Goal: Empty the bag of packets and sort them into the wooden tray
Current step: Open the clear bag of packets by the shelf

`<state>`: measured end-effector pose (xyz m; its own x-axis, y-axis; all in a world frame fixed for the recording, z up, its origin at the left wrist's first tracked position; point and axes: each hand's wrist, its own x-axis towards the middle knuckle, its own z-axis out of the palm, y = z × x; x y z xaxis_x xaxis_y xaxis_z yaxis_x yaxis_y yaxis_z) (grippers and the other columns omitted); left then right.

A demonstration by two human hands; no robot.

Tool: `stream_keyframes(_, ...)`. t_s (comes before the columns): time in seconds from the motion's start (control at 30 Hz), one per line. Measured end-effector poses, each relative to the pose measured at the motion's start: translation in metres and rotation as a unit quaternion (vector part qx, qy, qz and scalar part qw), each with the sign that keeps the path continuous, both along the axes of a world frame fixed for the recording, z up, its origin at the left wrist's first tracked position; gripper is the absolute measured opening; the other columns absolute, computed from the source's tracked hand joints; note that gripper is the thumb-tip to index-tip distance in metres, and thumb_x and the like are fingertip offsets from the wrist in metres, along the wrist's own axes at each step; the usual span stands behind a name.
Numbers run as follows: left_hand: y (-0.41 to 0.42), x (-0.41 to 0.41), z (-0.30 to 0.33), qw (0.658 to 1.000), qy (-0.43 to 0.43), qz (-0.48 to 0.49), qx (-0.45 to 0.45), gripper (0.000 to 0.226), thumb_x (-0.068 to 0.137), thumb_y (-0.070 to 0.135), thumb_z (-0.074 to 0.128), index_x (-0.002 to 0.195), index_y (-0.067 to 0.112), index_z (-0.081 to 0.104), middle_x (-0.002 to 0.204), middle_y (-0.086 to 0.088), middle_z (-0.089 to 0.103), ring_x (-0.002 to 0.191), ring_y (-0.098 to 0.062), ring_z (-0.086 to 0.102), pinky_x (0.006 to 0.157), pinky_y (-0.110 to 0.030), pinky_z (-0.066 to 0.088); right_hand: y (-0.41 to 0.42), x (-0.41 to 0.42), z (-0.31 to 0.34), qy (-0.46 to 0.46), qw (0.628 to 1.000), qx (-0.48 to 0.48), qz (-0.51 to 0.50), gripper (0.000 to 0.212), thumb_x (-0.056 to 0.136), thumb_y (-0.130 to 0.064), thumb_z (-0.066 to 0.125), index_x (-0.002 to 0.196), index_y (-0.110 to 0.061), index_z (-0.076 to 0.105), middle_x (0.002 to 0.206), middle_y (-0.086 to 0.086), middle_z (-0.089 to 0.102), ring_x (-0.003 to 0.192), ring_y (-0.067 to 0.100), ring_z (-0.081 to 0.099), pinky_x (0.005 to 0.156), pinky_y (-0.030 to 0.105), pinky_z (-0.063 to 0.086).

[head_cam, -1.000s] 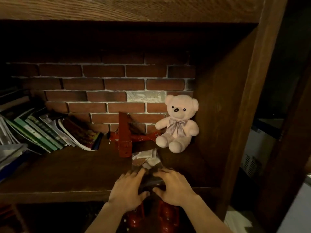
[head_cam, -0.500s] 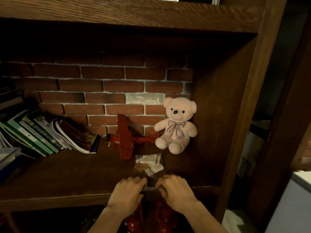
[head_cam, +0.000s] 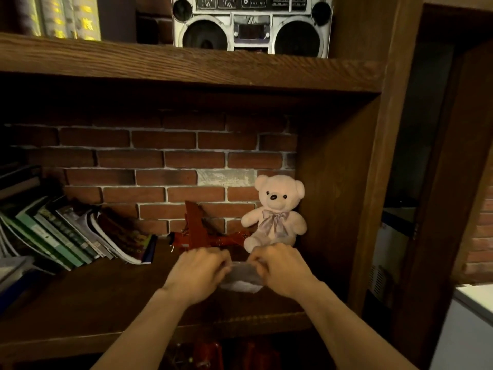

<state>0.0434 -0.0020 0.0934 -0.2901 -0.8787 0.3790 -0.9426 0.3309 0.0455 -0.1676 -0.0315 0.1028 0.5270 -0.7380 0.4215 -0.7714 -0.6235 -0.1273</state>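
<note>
A clear plastic bag (head_cam: 241,277) with pale packets inside hangs between my two hands above the wooden shelf (head_cam: 80,303). My left hand (head_cam: 198,271) pinches the bag's top edge on the left side. My right hand (head_cam: 280,268) grips the same edge on the right. The bag looks blurred, and its packets cannot be told apart. No wooden tray is in view.
A pink teddy bear (head_cam: 274,212) sits in the shelf's back right corner, a red toy plane (head_cam: 197,231) beside it. Leaning books (head_cam: 66,236) fill the left. A boombox (head_cam: 252,22) stands on the upper shelf. A brick wall backs the shelf.
Both hands have lifted the bag off the shelf and raised it. The view has tilted upward, and the boombox on the upper shelf has come into sight.
</note>
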Motion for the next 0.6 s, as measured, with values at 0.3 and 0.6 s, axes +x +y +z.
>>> stream_keyframes(0.3,-0.004,-0.006,0.057,0.995,0.032,-0.001,-0.089,0.010,0.093,0.041,0.060,0.101,0.036,0.064,0.100,0.013,0.063,0.094,-0.016,0.064,0.079,-0.037,0.053,0.003,-0.012,0.053,-0.056,0.997,-0.039,-0.036,0.014,0.093,-0.025,0.065,0.100,-0.032,0.075,0.091,-0.007,0.076,0.085,0.014,0.068,0.076,0.036,0.055)
stream_keyframes(0.6,-0.001,-0.012,0.064,0.992,0.115,-0.010,-0.055,0.010,0.086,0.043,0.067,0.087,0.040,0.058,0.082,0.018,0.067,0.080,-0.006,0.064,0.075,-0.036,0.056,0.016,-0.019,0.062,-0.055,0.995,-0.047,-0.062,0.016,0.086,-0.024,0.065,0.093,-0.034,0.076,0.092,-0.013,0.073,0.080,0.010,0.068,0.070,0.031,0.056)
